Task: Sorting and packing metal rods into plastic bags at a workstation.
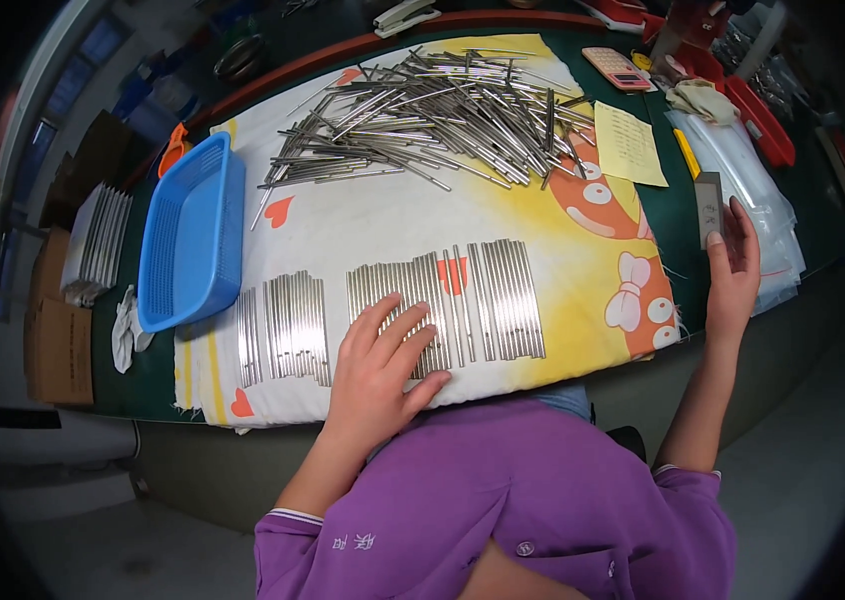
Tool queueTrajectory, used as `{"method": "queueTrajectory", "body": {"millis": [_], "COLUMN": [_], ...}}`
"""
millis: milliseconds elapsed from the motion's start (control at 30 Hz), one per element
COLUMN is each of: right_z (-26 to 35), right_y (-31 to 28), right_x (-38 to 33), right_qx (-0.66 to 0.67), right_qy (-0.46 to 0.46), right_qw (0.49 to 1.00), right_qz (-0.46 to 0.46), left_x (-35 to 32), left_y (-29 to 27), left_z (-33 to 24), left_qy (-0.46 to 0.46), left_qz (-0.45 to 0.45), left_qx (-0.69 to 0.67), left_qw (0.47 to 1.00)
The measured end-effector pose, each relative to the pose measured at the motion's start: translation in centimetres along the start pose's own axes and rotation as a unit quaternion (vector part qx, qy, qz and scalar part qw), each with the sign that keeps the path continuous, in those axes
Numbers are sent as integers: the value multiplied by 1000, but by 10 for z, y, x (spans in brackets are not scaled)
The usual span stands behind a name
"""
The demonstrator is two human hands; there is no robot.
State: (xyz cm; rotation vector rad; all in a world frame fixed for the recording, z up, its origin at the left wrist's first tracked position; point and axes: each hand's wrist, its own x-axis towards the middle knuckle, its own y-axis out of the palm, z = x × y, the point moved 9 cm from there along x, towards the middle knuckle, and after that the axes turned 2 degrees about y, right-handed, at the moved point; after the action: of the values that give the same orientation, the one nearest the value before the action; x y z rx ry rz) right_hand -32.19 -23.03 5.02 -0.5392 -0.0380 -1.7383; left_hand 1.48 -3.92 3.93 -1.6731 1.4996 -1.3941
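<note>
My left hand (376, 362) lies with fingers spread over the middle group of thin metal rods (395, 280), which stand side by side in a row on the cloth. To its right is another row of rods (515, 300), with a few single ones between the two groups. A further row (296, 322) lies left of the hand. At the right edge of the table my right hand (735, 285) grips a grey rectangular block (710, 205) between thumb and fingers. Farther back, a loose heap of rods (443, 115) lies crisscrossed.
A patterned cloth (343, 215) covers the table's middle. On the left stands a blue plastic basket (228, 230), with a white glove (127, 335) beside it. On the right are a yellow paper (630, 145), a pink calculator (615, 68), a yellow-handled cutter (686, 152) and clear plastic bags (773, 240).
</note>
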Motion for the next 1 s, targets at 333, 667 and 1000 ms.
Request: {"method": "queueTrajectory", "body": {"millis": [333, 667, 1000], "right_z": [72, 34, 26], "right_y": [194, 175, 120], "right_x": [-132, -118, -78], "right_qx": [496, 476, 588], "right_qy": [298, 314, 246], "right_qw": [700, 747, 723], "right_qz": [418, 343, 266], "left_x": [18, 2, -14], "left_y": [18, 14, 1], "left_z": [-23, -6, 3], "left_qy": [60, 16, 4], "left_qz": [24, 50, 35], "left_qx": [-25, -33, -21], "left_qw": [998, 998, 999]}}
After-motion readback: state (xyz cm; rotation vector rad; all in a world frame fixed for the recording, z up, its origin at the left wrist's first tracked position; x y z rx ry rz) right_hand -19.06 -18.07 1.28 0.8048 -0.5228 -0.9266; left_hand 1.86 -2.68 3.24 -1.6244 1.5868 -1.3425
